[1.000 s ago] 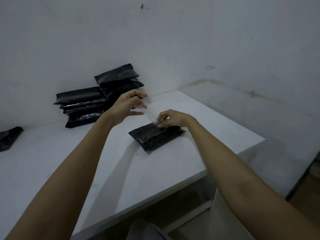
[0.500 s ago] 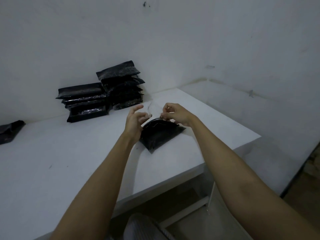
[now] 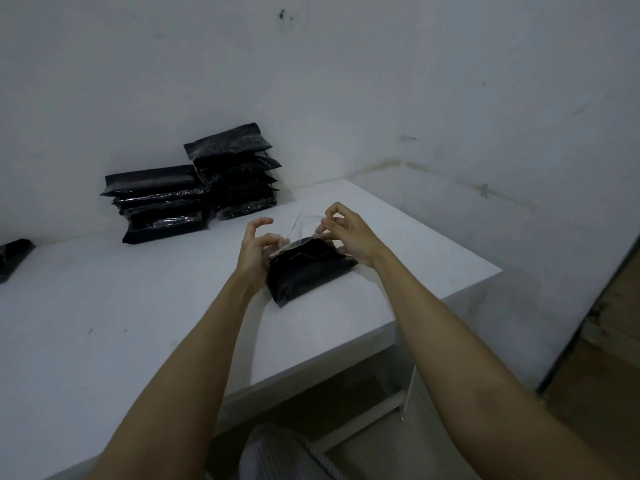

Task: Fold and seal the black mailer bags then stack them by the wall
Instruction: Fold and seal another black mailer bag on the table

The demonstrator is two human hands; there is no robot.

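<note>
A folded black mailer bag lies on the white table near its right end. Above the bag's far edge a clear strip stands up between my hands. My left hand is at the bag's left end, fingers curled, pinching the strip's left end. At the right end my right hand pinches the strip between thumb and fingertips. Two stacks of sealed black bags sit against the wall: a low stack and a taller stack.
Another black bag lies at the table's far left edge. The table's right corner and front edge are close to the bag. A wall corner stands to the right, and a striped cloth shows below the table.
My left hand came back from near the stacks to the bag's left end. Both hands now hold the clear strip over the bag's far edge.
</note>
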